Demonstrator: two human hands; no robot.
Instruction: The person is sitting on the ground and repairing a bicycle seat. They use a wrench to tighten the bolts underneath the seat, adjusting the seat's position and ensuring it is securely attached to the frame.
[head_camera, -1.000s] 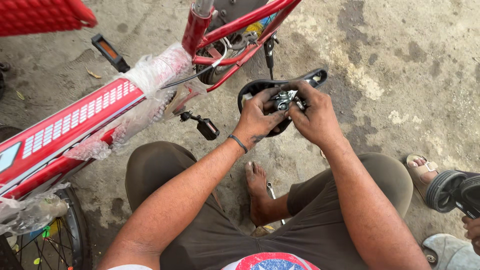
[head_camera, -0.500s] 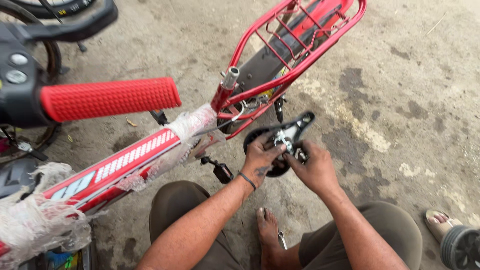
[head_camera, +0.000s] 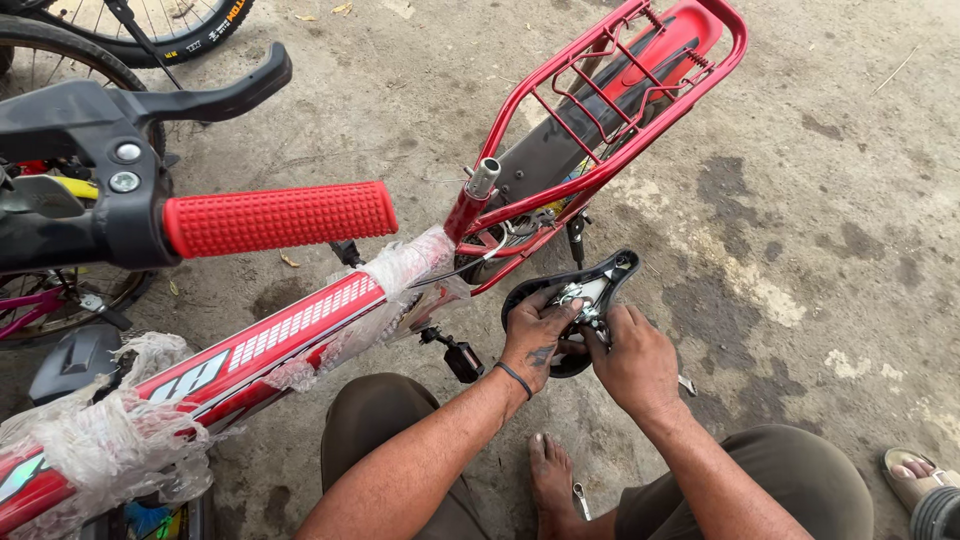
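A: Saddle (head_camera: 560, 300), black, is held upside down just right of the red frame (head_camera: 300, 330), over the concrete floor (head_camera: 820, 200). Metal clamp (head_camera: 585, 300) on its underside faces up.

B: Hands?

A: Left hand (head_camera: 535, 335) is curled around the saddle's near-left edge, thumb over the rim, steadying it. Right hand (head_camera: 635, 360) sits on the near-right side, fingers closed at the clamp. Whether they pinch a nut or a small tool, I cannot tell; the knuckles hide it.

B: Step in hand?

A: Judged: adjusting or tightening the clamp on the saddle rails. Seat tube (head_camera: 484, 178) stands open and bare, so the saddle is not yet mounted.

B: Next move calls for what?

A: Probably a firm hold from the left hand while the right turns the fitting, keeping the clamp square on the rails.

B: Orientation?

A: Long axis runs from near-left to far-right. The narrow end points far-right, up and away from the person; the broad end lies near, under the hands. A pedal (head_camera: 462, 358) hangs just left of it.
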